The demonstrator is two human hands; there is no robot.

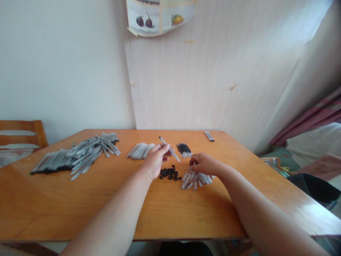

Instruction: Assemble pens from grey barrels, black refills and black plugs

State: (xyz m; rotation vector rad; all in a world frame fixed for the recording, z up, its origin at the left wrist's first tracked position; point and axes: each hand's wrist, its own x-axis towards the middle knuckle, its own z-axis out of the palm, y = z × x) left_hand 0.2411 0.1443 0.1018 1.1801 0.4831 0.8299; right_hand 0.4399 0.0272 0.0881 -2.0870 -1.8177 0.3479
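My left hand [157, 158] pinches a pen [172, 152] with a clear barrel, tilted so its black end points up and left and its tip down and right. Over a heap of clear pen caps [195, 179], my right hand [201, 163] has its fingers curled together. Whatever is between those fingertips is too small to make out. Small black plugs [169, 173] lie loose between my hands. Just behind them are dark ink refills [183, 150] in a row. Clear pen barrels [140, 151] lie side by side behind my left hand.
On the left of the wooden table [106, 206] a large pile of pens [90, 149] spreads out, many with black ends. A small bundle of pens [209, 136] lies at the back right. A wooden chair [38, 133] stands beyond the left edge; the wall rises behind.
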